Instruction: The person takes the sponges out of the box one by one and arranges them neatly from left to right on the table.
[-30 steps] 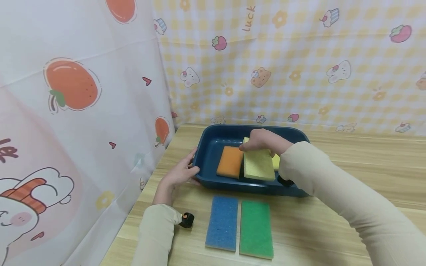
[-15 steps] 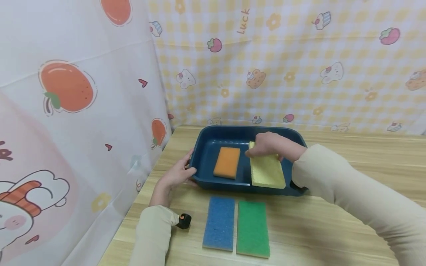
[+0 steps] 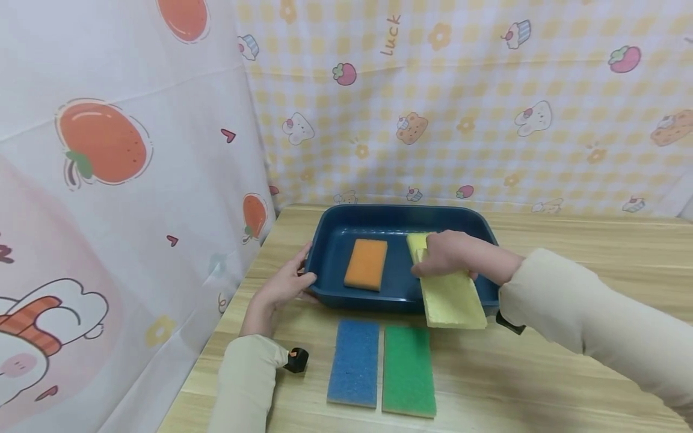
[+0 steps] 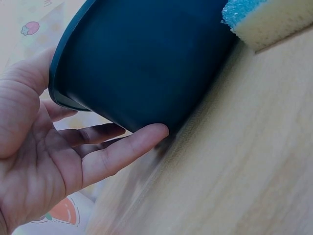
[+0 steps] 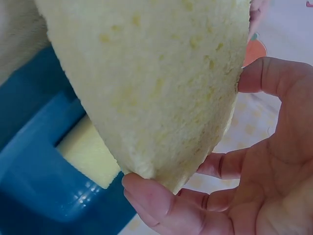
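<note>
My right hand [image 3: 448, 251] pinches one end of a pale yellow sponge [image 3: 456, 300], which slants toward me across the front rim of a dark blue plastic tub [image 3: 400, 208]. In the right wrist view the held sponge [image 5: 151, 88] bends, thumb on one side and fingers on the other. Another yellow sponge [image 3: 417, 242] lies in the tub, partly hidden behind this hand. Left of it, an orange sponge [image 3: 366, 264] lies flat on the tub floor. My left hand [image 3: 284, 282] holds the tub's left end, thumb at the rim and fingers along the outer wall.
In front of the tub, a blue sponge [image 3: 354, 364] and a green sponge [image 3: 408, 370] lie side by side on the wooden table [image 3: 568, 240]. Printed cloth [image 3: 465, 90] hangs behind and along the left side.
My right hand has drawn the yellow sponge from above the tub toward me and to the right, uncovering part of the other yellow sponge. The left hand has stayed at the tub's end.
</note>
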A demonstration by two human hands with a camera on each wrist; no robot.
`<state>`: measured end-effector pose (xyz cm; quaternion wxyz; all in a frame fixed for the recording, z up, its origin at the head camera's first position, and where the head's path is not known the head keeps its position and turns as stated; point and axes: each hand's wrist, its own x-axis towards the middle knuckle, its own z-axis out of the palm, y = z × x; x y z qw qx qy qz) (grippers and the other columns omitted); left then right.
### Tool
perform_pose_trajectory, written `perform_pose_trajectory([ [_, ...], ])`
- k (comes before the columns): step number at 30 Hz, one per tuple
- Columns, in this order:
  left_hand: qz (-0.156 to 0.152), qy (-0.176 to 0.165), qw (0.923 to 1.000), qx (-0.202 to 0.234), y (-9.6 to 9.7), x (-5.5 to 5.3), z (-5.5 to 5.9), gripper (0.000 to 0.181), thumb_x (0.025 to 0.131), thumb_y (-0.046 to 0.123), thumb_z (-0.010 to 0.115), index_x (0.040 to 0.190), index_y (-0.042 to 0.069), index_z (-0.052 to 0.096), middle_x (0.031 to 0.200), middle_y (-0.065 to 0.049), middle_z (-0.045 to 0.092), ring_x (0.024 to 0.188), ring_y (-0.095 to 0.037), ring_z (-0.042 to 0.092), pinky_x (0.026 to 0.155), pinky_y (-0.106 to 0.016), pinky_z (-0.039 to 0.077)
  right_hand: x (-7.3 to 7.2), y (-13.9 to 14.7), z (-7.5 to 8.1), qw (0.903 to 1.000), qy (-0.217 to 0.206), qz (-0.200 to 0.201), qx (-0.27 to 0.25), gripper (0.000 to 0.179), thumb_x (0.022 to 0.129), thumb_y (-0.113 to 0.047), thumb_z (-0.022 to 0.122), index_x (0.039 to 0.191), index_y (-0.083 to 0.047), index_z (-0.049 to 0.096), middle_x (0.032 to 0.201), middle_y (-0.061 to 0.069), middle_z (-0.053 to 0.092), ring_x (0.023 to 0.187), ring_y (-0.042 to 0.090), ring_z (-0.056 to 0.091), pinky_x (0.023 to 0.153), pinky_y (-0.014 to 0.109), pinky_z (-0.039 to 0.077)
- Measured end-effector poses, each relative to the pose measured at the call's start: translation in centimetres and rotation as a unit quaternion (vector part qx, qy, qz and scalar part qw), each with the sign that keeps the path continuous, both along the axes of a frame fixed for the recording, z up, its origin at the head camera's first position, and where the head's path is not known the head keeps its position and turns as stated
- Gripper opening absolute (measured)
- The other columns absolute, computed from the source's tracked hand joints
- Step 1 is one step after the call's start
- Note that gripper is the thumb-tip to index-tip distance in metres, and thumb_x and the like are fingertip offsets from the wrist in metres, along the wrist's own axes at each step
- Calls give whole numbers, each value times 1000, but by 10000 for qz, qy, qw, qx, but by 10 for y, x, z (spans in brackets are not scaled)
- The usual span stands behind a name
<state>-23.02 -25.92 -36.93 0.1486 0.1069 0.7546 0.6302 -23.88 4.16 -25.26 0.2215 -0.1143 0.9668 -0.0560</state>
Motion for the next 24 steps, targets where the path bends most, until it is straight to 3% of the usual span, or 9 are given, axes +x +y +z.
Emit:
perform_pose_trajectory([
  [10, -16, -27, 10000, -17, -1, 0, -1, 76, 87, -1, 42, 146, 27, 2, 140, -24, 20, 96, -35, 57, 68, -48, 53, 23, 14, -4, 9996, -77, 262, -9, 66, 77, -43, 60, 120, 4, 43, 98, 18, 52, 73, 25, 54, 42, 34, 50],
  [16, 21, -72, 10000, -11, 0, 1, -1, 76, 87, -1, 42, 146, 27, 3, 140, -24, 19, 98, -35, 55, 69, -49, 52, 35, 21, -7, 9993, -11, 362, -41, 69, 76, -44, 61, 122, 5, 43, 102, 22, 52, 74, 26, 55, 42, 34, 50],
  [23, 24, -42, 10000, -30, 0, 1, 0, 76, 87, -1, 42, 146, 26, 3, 139, -25, 21, 96, -34, 56, 69, -49, 53, 45, 27, -10, 9984, 158, 540, 47, 72, 76, -46, 62, 121, 7, 45, 109, 24, 54, 91, 32, 54, 68, 41, 51],
  [24, 15, -30, 10000, -27, 0, 1, 0, 76, 87, -1, 42, 146, 26, 3, 139, -25, 21, 96, -34, 56, 69, -49, 53, 46, 28, -11, 9985, 156, 528, 34, 72, 76, -46, 62, 121, 7, 45, 110, 25, 53, 91, 33, 54, 66, 41, 51],
])
